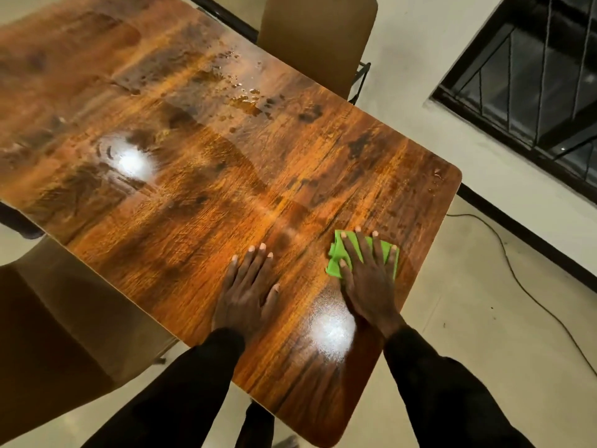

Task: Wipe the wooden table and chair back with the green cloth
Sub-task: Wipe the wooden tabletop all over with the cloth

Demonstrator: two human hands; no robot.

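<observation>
From the camera on my head, I look down on the table point(193, 205), a glossy wood-grain top with rounded corners that throws back two bright lamp glares. My right hand point(368, 279) lies flat on the cloth point(336, 257), fingers straight and spread, pressing it to the wood near the right-hand edge and not curled round it. The cloth is folded into a small pad, and green shows on either side of my fingers. My left hand point(248, 292) rests just beside it, palm down on bare wood, fingers also straight, holding nothing.

The cloth looks thin, soft and light. I judge it would bunch or slip out from under a loose palm, so the best hold is a flat, spread hand on its middle. The top looks hard and slick, so the pad should glide easily.

Water drops point(248, 101) sit far up the table, well away from the cloth. That patch is unwiped, by my reckoning. Beyond it stands a chair back point(318, 37), close against the far edge.
</observation>
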